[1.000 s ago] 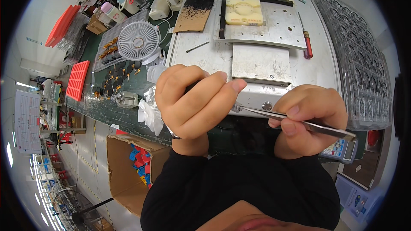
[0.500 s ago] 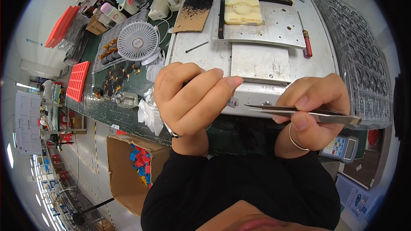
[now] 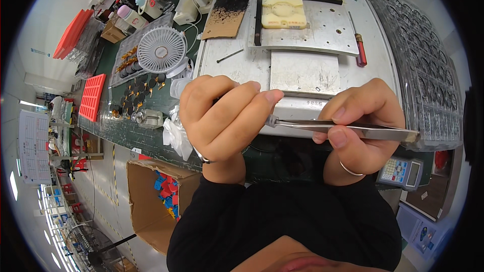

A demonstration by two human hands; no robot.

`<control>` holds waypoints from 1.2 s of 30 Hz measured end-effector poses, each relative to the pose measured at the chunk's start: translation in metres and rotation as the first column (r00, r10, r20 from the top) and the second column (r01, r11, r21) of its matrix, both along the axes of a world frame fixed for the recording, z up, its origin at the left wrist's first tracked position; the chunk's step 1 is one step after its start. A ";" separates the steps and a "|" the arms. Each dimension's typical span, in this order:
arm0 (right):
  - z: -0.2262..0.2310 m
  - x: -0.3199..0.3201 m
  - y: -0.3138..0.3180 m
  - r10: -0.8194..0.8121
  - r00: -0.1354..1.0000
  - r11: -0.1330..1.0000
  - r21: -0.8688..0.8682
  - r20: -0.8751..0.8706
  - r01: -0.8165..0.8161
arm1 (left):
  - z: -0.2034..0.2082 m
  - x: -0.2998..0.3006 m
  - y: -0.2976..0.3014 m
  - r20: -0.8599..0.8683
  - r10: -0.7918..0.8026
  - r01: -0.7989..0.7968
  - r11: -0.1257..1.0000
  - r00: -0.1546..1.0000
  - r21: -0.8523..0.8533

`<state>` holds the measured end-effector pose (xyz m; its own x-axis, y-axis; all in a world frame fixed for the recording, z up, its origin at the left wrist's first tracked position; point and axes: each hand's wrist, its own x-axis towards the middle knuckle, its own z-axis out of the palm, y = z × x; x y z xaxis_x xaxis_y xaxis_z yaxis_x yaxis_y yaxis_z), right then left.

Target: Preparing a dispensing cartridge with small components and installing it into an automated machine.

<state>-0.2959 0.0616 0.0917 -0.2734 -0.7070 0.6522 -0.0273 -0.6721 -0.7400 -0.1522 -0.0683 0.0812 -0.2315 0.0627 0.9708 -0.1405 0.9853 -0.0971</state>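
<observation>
My left hand (image 3: 227, 118) is raised over the near edge of the bench with its fingers curled closed. A small clear piece (image 3: 272, 121) pokes out below the index fingertip; the rest of it is hidden by the fingers. On the right, my right hand (image 3: 368, 110) pinches metal tweezers (image 3: 388, 134) between thumb and fingers. The tweezers lie nearly level, and their tips point left, meeting the clear piece or just in front of it. Whether the tips grip anything is too small to tell.
Ahead, a cream block (image 3: 284, 12) sits on a metal plate (image 3: 322, 37). A red-handled screwdriver (image 3: 360, 52) lies right of it. Clear trays (image 3: 421, 60) stand at right, above a calculator (image 3: 401, 172). At left are a white fan (image 3: 161, 50), dark round parts (image 3: 136, 95) and a cardboard box (image 3: 146, 206).
The tweezers have moved slightly left, so their tips now reach the clear piece. Their tips, visibly apart before, look closer together. My left hand has barely shifted.
</observation>
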 end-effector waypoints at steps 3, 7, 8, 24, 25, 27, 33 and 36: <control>0.002 -0.001 0.001 0.009 1.000 0.999 0.036 -0.003 -0.009 | 0.001 0.000 0.001 -0.004 0.007 -0.007 1.000 1.000 -0.006; 0.003 0.001 0.002 0.030 0.999 0.997 0.065 0.046 -0.033 | -0.001 0.002 0.001 -0.003 0.007 -0.007 1.000 1.000 -0.007; 0.003 0.003 0.001 0.030 0.998 0.997 0.065 0.047 -0.033 | -0.001 0.003 0.001 -0.003 0.005 -0.005 1.000 1.000 -0.015; 0.006 0.000 0.004 0.022 1.000 1.000 0.020 0.004 -0.023 | -0.001 0.000 0.002 0.019 0.029 -0.028 0.998 0.999 -0.055; 0.005 0.000 0.003 0.013 1.000 1.000 -0.007 -0.022 -0.013 | -0.001 0.000 0.001 0.020 0.028 -0.027 0.998 0.999 -0.055; 0.003 0.005 0.003 0.004 0.999 1.000 0.011 0.032 -0.004 | -0.002 0.000 0.000 0.006 0.031 -0.030 0.998 1.000 -0.056; 0.004 0.006 -0.003 0.048 0.982 0.998 0.025 0.185 -0.053 | -0.003 -0.001 0.000 -0.007 -0.021 0.020 0.999 1.000 -0.024; 0.004 0.005 -0.005 0.086 0.966 0.995 0.020 0.245 -0.093 | -0.002 -0.005 0.001 -0.032 -0.104 0.104 0.995 0.994 0.001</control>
<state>-0.2913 0.0568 0.0957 -0.3558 -0.7546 0.5514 0.2154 -0.6403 -0.7373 -0.1568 -0.0676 0.0789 -0.1923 0.0819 0.9779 -0.0400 0.9950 -0.0912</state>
